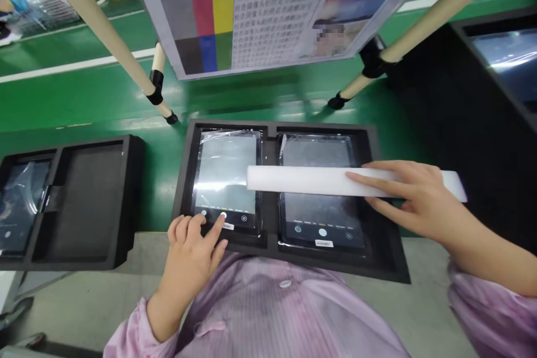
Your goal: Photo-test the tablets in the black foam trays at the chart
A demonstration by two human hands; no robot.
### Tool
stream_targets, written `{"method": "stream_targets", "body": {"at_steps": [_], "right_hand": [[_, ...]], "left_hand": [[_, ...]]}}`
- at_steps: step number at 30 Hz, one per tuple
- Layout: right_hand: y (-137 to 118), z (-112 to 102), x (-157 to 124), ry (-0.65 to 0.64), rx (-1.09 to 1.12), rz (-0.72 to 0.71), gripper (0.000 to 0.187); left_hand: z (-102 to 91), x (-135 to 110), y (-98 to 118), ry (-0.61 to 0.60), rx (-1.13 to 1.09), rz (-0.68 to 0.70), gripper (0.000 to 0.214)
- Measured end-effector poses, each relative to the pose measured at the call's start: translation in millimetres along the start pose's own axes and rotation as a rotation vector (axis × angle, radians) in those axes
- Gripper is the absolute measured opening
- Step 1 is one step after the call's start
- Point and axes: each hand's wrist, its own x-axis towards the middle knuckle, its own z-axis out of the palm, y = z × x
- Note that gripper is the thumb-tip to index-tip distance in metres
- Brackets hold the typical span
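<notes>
A black foam tray [272, 148] lies in front of me with two tablets in it, side by side. My left hand [191, 251] has its index finger stretched out onto the white button at the bottom of the left tablet's [226, 179] lit screen; the other fingers are curled. My right hand [409, 196] holds a long white foam strip [302, 180] that lies across both tablets, fingers along its top and thumb beneath. The right tablet [321, 196] is dark, with a row of icons at its bottom edge.
A second black foam tray [94, 196] at the left holds one wrapped tablet [19, 204] and one empty slot. A colour test chart [272, 5] hangs above on cream poles [104, 28]. A dark box [482, 123] stands at the right. The floor is green.
</notes>
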Motion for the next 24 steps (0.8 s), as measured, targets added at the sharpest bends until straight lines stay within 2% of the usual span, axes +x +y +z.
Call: {"method": "stream_targets", "body": {"at_steps": [4,8,12,16,18,20,24], "right_hand": [[-4,0,3,0.025,0.048,0.056,0.034],[-10,-3,4,0.019,0.063,0.11,0.039],[-10,-3,3,0.022,0.113,0.143,0.045],[-9,-1,1,0.071,0.147,0.162,0.046],[-10,-1,0,0.092,0.158,0.16,0.047],[-10,-1,-1,0.106,0.175,0.158,0.048],[-10,-1,-2,0.133,0.209,0.152,0.049]], "left_hand": [[-3.4,16,11,0.019,-0.05,0.078,0.032],[-6.3,50,44,0.0,-0.183,0.296,0.03],[6.6,79,87,-0.066,-0.246,0.502,0.03],[23.4,92,114,-0.13,-0.211,0.571,0.034],[25.3,93,116,-0.143,-0.183,0.569,0.035],[22.6,90,109,-0.136,-0.169,0.546,0.034],[17.1,73,69,-0.126,-0.098,0.422,0.038]]}}
